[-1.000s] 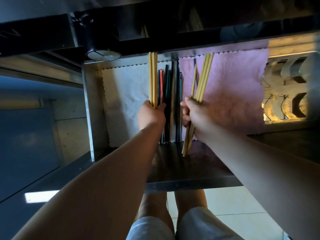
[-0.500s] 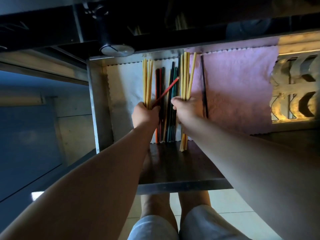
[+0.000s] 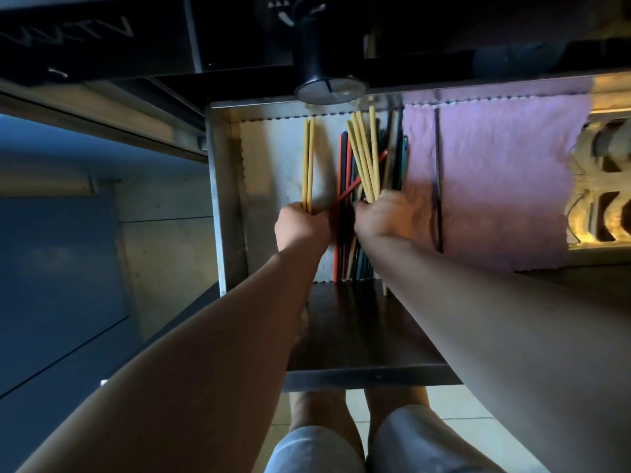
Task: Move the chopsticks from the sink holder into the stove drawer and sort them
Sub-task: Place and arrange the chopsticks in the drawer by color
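The open metal drawer (image 3: 225, 199) is lined with a white cloth (image 3: 269, 172) on the left and a pink cloth (image 3: 505, 179) on the right. My left hand (image 3: 300, 230) is shut on a few yellow chopsticks (image 3: 309, 162) that lie straight over the white cloth. My right hand (image 3: 384, 216) is shut on a fanned bundle of yellow chopsticks (image 3: 365, 155) above the middle pile. That pile of red, black and green chopsticks (image 3: 346, 206) lies between the hands; one red chopstick (image 3: 362, 177) slants across it. A single black chopstick (image 3: 438, 179) lies on the pink cloth.
A black knob (image 3: 327, 73) hangs from the dark stove front above the drawer. The drawer's dark front board (image 3: 362, 336) lies below the cloths. A patterned block wall (image 3: 604, 186) stands at the right, a blue cabinet face (image 3: 58, 261) at the left. My legs stand on tiled floor.
My left hand has shifted its yellow chopsticks further left onto the white cloth. My right hand's bundle has moved left over the middle pile and fanned out. The view has moved closer.
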A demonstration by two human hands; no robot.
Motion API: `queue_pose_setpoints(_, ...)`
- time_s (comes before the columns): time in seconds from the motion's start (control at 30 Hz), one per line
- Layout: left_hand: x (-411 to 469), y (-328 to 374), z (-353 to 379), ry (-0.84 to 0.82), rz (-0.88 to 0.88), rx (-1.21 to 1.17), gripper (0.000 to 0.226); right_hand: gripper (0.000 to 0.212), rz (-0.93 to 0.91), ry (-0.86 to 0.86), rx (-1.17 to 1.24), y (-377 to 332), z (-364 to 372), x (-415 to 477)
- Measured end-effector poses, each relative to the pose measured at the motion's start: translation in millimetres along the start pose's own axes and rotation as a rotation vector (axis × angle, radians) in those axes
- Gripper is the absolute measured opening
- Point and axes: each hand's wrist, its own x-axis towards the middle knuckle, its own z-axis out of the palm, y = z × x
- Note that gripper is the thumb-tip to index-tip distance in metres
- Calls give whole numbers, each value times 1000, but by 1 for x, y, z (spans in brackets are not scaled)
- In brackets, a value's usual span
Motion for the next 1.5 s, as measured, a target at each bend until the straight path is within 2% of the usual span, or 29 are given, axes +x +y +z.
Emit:
queue_pose_setpoints(0.1,1,2,-4,-59,-48,16,19,35,7,-7,-78,-5,1,-4)
queue_pose_setpoints(0.17,2,4,-7,-69,-69,12,12,35,9,-10,-126,-8,3,-6)
queue_pose_setpoints(0.23,2,4,-8,-68,-70,3,21,37,1,-26,-146,-9,5,-8)
queue_pose_setpoints(0.53,-5,5,-8,-38,-26,-6,25,43,34,4,-65,-8,6,-6)
queue_pose_setpoints(0.63,-8,8,-6,-14,-24,-26,28,41,42,25,19,-5,-2,-2)
queue_pose_setpoints(0.77,-15,15,1,-24,-24,-43,27,23,18,-25,154,3,-18,-1)
queue_pose_setpoints(1.1,-42,38,36,-37,-40,-105,28,26,89,-268,545,27,-64,-1)
queue_pose_setpoints(1.4,-51,51,55,-15,-64,-94,23,28,110,-302,711,42,-85,6)
queue_pose_setpoints(1.5,-56,56,61,-5,-39,-76,29,23,124,-405,809,47,-94,6)
